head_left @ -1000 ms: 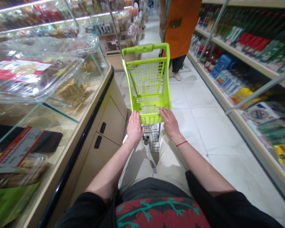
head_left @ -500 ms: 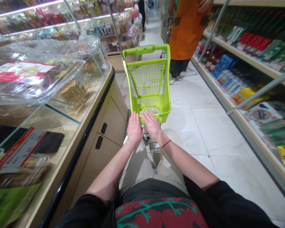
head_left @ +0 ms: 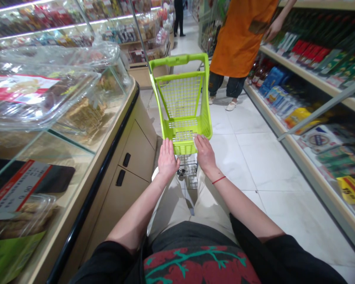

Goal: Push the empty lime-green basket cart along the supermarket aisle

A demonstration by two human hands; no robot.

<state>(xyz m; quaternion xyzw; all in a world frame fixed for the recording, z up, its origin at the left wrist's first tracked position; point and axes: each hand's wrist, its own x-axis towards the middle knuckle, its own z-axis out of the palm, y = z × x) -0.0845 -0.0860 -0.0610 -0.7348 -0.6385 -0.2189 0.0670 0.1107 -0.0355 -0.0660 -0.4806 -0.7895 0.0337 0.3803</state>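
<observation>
- Well, I have only the head camera here, and it shows both bare hands at the near end of a lime-green plastic shopping cart [head_left: 182, 102], just in front of the person's legs.
- From the grip, the cart lies straight ahead. Its long axis runs away from me, with the push handle [head_left: 177, 60] at the far end and the wire undercarriage [head_left: 187, 165] below the near end.
- The left hand [head_left: 167, 159] lies palm down with its fingers spread, at the near left corner of the basket. I can't tell how firmly it touches.
- The right hand [head_left: 205, 154] is also flat and open, with its fingertips [head_left: 197, 139] on the near rim [head_left: 185, 149]. Neither hand wraps around anything.
- Both hands are about equally near the cart, though the right sits slightly further over the basket.
- To the left stands a glass display counter [head_left: 115, 130] holding lidded trays. To the right run stocked shelves [head_left: 309, 83].
- Beyond the cart, to the right, stands a co-worker in an orange apron [head_left: 242, 39].
</observation>
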